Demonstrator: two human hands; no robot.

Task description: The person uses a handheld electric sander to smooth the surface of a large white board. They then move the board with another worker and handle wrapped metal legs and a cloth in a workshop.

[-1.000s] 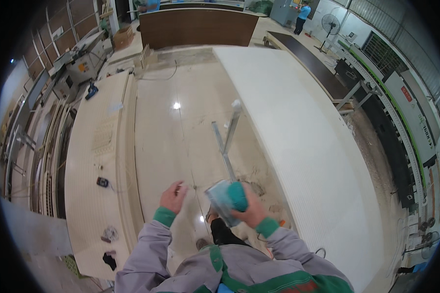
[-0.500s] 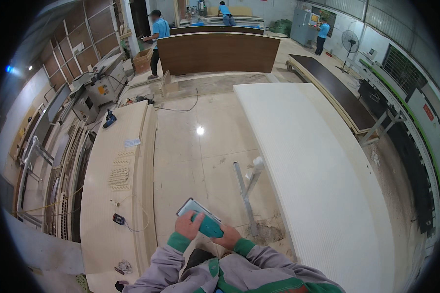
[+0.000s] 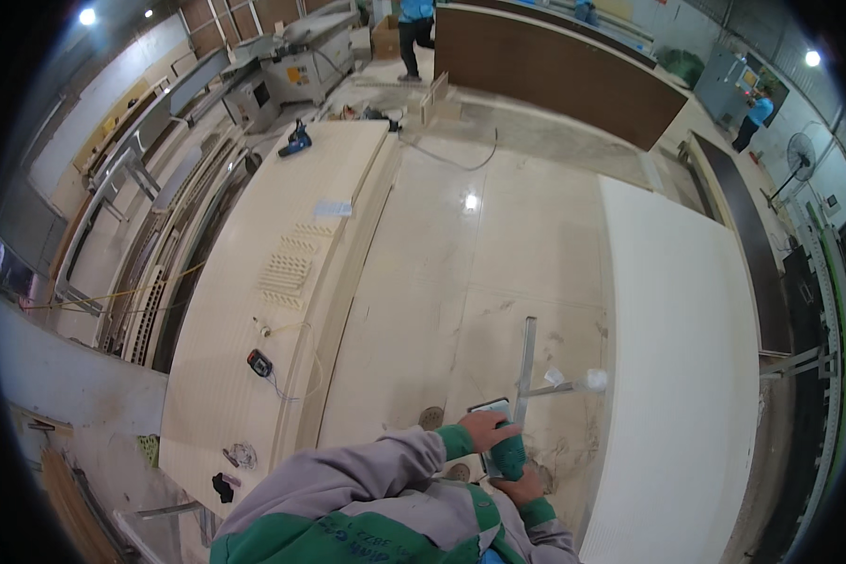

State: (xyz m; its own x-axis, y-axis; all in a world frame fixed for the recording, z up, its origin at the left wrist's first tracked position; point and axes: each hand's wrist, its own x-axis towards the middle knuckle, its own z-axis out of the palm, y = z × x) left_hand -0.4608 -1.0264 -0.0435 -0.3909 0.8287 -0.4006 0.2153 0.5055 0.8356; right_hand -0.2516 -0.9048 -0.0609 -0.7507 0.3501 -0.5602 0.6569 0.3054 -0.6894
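A teal power sander with a flat pale base is between my two hands, above the floor in front of my body. My left hand wraps over its upper end, the fingers across the teal body. Lower down, my right hand grips the other end, with some fingers hidden behind the tool. To the right stands a long white panel with fine grooves, apart from the sander. Left of me, a stack of pale grooved boards lies beside my left sleeve.
A metal support stand is on the floor ahead. The board stack carries cream pegs, a small black meter with wires and a blue cordless drill. Farther off are a brown panel and a walking person in blue.
My view has swung leftward and tilted, so the scene sits farther right. The sander has turned steeper, with both hands still on it. The far person by the brown panel has changed stance.
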